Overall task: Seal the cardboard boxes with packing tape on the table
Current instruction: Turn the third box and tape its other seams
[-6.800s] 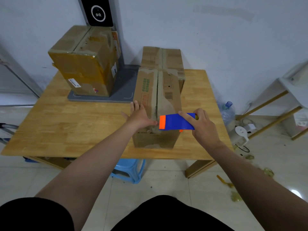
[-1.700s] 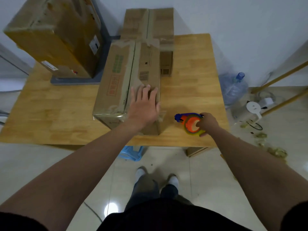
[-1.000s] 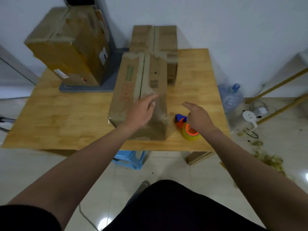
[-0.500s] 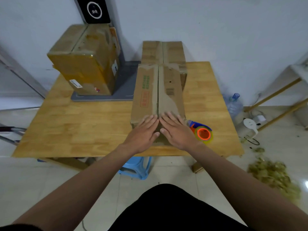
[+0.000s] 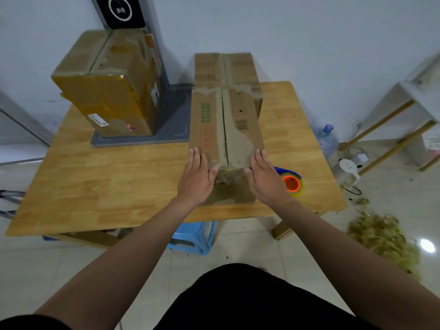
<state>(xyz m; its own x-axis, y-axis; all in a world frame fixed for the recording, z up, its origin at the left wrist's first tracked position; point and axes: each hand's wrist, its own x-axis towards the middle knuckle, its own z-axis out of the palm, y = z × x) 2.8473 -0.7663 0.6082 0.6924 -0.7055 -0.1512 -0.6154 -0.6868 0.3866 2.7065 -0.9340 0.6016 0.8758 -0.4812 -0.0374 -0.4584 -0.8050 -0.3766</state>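
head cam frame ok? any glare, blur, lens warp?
Head view: usable. Fisheye bows the near edge of the wooden table and tilts the white shelf frame at right, which looks smeared. One glare spot on the floor tile, away from the work. Left hand, right hand and the long brown cardboard box read fairly sharp in dim, even light.

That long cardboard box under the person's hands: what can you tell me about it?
The long box is brown cardboard, lying flat on the wooden table, its length running away from the person. Two top flaps meet in a centre seam; green and red print marks the left flap, a barcode the right. Glossy tape covers its near end. The left hand and right hand press flat on its near corners.
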